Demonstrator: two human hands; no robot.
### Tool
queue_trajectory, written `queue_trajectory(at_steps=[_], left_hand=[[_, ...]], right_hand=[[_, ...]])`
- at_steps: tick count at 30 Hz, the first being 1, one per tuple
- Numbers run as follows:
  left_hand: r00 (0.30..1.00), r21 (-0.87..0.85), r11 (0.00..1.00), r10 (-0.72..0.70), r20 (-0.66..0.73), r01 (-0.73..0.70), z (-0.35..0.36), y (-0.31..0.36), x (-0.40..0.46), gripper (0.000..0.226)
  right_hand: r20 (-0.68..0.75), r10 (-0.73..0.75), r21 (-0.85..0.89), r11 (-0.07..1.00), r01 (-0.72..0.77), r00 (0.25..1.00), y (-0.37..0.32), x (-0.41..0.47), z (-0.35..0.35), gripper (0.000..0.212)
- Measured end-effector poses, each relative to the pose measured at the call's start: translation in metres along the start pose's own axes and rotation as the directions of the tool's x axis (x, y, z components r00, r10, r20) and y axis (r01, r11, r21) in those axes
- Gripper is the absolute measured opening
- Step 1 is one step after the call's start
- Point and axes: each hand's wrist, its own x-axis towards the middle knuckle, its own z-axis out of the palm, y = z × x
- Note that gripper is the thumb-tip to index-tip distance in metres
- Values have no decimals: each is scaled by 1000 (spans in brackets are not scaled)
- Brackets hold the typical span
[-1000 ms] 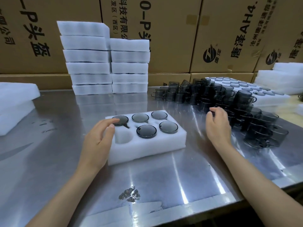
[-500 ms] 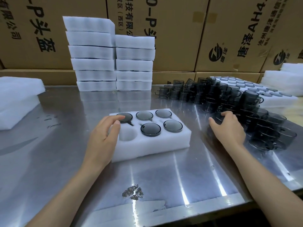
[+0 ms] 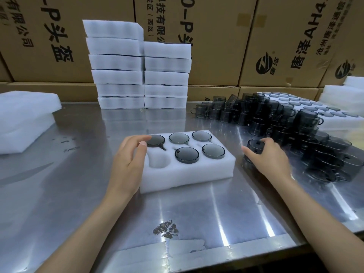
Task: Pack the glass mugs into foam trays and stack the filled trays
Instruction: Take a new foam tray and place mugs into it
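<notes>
We look down at a shiny steel table [image 3: 78, 194] with a scuffed patch near its front edge. Our left hand [image 3: 128, 162] rests on the left end of a white rectangular foam tray [image 3: 187, 178], fingers loosely spread, fingertips touching the rim of the back-left mug. The tray has six round wells: five hold smoky grey glass mugs [image 3: 186, 155], and the front-left well [image 3: 159, 162] is empty. Just right of the tray, our right hand [image 3: 269, 160] curls its fingers around one loose grey glass mug [image 3: 255, 146] standing on the table. Behind it lies a crowded heap of the same grey mugs [image 3: 295, 131], some stacked. Farther right sits a larger white foam tray [image 3: 331, 119] with mugs in it. On the far left lies a pile of white foam sheets [image 3: 25, 119]. At the back stand two stacks of white foam trays [image 3: 137, 75] against brown cardboard boxes [image 3: 226, 36] printed with black lettering.
</notes>
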Motion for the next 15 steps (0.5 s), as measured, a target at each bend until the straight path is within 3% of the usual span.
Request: queue_trajectory(at_steps=[3, 6, 9, 11, 15], left_hand=[[999, -10, 1000, -25, -19, 25, -1, -1, 1, 27], [997, -30, 998, -57, -43, 56, -1, -1, 2, 26], [995, -58, 995, -80, -62, 76, 0, -2, 2, 25], [993, -72, 993, -95, -75, 90, -1, -3, 3, 24], [987, -92, 986, -143, -79, 136, -1, -7, 5, 24]], right_hand=[[-25, -23, 267, 963, 29, 999, -4, 0, -5, 63], [-194, -72, 533, 829, 166, 978, -23, -11, -13, 53], [-332, -220, 603, 698, 386, 917, -52, -35, -21, 51], [-333, -335, 620, 627, 472, 881, -73, -51, -24, 54], [-191, -556, 673, 525, 521, 809, -119, -78, -22, 56]])
